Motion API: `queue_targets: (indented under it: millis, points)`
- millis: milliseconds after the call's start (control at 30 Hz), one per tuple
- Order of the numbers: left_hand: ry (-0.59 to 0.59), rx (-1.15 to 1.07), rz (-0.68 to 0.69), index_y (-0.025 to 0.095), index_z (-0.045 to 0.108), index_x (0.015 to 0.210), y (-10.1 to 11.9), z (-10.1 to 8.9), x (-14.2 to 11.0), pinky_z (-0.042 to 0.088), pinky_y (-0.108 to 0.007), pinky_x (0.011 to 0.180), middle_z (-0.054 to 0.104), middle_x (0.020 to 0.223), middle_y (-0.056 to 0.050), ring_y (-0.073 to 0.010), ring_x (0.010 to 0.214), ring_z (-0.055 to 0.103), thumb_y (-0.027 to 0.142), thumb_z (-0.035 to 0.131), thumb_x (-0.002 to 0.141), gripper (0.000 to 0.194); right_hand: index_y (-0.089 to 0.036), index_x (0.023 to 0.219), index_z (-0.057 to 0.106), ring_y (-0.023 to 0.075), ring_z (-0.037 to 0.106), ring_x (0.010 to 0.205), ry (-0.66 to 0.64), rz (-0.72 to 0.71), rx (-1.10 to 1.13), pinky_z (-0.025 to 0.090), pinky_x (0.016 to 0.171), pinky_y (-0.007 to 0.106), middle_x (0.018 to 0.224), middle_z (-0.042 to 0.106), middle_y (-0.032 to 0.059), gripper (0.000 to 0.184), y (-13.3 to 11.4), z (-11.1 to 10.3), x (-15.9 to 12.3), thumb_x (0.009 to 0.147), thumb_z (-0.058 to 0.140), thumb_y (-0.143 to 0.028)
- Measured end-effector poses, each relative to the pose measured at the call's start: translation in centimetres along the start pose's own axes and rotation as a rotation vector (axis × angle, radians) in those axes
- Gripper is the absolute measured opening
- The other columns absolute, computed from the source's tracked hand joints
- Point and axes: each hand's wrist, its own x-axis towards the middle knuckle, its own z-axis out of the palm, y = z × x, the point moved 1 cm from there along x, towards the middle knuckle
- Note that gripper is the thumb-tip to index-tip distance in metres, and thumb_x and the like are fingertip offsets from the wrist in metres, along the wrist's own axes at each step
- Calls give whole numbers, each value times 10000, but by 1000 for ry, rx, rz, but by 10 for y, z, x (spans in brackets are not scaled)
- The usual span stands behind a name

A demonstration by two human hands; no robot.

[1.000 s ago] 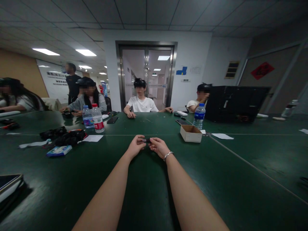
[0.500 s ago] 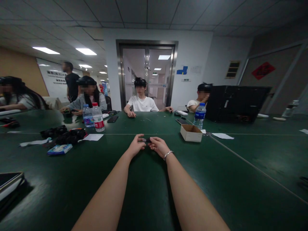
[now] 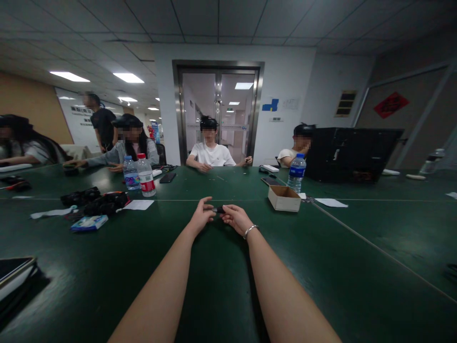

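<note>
A small dark stick-like object (image 3: pixel 219 209) lies level between my two hands, just above the green table (image 3: pixel 221 276). My right hand (image 3: pixel 237 218), with a silver bangle at its wrist, pinches the right end between thumb and fingertips. At the left end, my left hand (image 3: pixel 201 216) closes its thumb and a finger on the tip, while its index finger is raised away. The object's exact kind is too small to make out, and fingers cover both its ends.
Right of my hands stands an open cardboard box (image 3: pixel 284 198), with a blue-labelled bottle (image 3: pixel 296 172) behind it. Leftward are two bottles, black gear (image 3: pixel 103 204), a blue-white packet (image 3: pixel 89 223) and paper (image 3: pixel 140 205). Several people sit around the table; a black case (image 3: pixel 352 155) stands right.
My hands have barely moved and keep the small dark object between them. Across the table, a person's hands have shifted; a seated person at left has reached farther left.
</note>
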Motion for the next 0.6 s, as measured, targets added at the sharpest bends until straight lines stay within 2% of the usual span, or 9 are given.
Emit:
queue_targets:
  millis: [67, 167, 233, 300, 367, 433, 500, 567, 600]
  points:
    - [38, -44, -68, 227, 464, 1119, 1, 0, -1, 446, -189, 563, 522, 941, -54, -123, 746, 554, 245, 578, 724, 411, -93, 788, 569, 96, 544, 452, -4, 8, -4, 446, 428, 154, 568, 603, 65, 98, 0, 0, 0, 800, 640, -161]
    - [45, -7, -120, 153, 508, 1024, -1, 1, 0, 396, -168, 477, 537, 777, -51, -94, 578, 515, 388, 461, 819, 315, -94, 777, 573, 96, 543, 452, -1, 10, -12, 446, 429, 157, 568, 599, 61, 110, -1, 1, 0, 792, 653, -168]
    - [12, 46, -61, 143, 516, 1025, -3, 2, 1, 377, -158, 461, 525, 719, -35, -83, 541, 487, 367, 493, 808, 312, -92, 774, 574, 95, 544, 454, 1, 7, -11, 446, 432, 157, 570, 599, 60, 112, -1, 1, -1, 788, 657, -166]
    - [-6, 50, 18, 172, 492, 1090, -3, 2, 2, 409, -160, 506, 528, 798, -35, -89, 611, 514, 254, 602, 732, 383, -94, 776, 571, 94, 543, 457, 3, 6, -5, 446, 435, 156, 570, 600, 58, 117, -1, 1, -1, 780, 665, -164]
    - [9, 2, 22, 200, 455, 1141, -3, 2, 2, 450, -183, 578, 520, 917, -49, -107, 715, 544, 172, 650, 668, 512, -96, 781, 566, 92, 541, 457, -3, 5, 0, 445, 436, 156, 567, 600, 53, 118, -1, 2, -2, 776, 665, -160]
    - [36, -42, -45, 189, 447, 1138, -2, 2, 2, 465, -210, 602, 519, 952, -68, -122, 742, 557, 216, 627, 706, 469, -96, 782, 562, 91, 539, 458, -8, 8, -3, 444, 437, 156, 563, 598, 50, 113, -1, 2, -2, 779, 658, -155]
    - [36, -21, -110, 158, 471, 1096, -2, 3, 2, 448, -208, 549, 539, 872, -72, -116, 656, 550, 321, 534, 790, 352, -93, 782, 561, 92, 540, 458, -4, 11, -10, 444, 439, 155, 561, 597, 53, 106, -2, 2, -2, 784, 652, -149]
    - [6, 56, -90, 149, 496, 1068, -2, 3, 2, 399, -182, 486, 536, 780, -53, -97, 567, 513, 347, 488, 816, 320, -91, 783, 560, 92, 541, 456, 2, 12, -14, 444, 441, 155, 563, 599, 59, 93, -2, 3, -2, 795, 637, -141]
    - [-11, 89, -52, 158, 498, 1080, -3, 3, 2, 382, -170, 475, 530, 773, -43, -88, 556, 500, 313, 522, 795, 326, -90, 783, 559, 92, 540, 454, 3, 13, -14, 444, 439, 155, 565, 600, 62, 87, -3, 3, -3, 801, 629, -137]
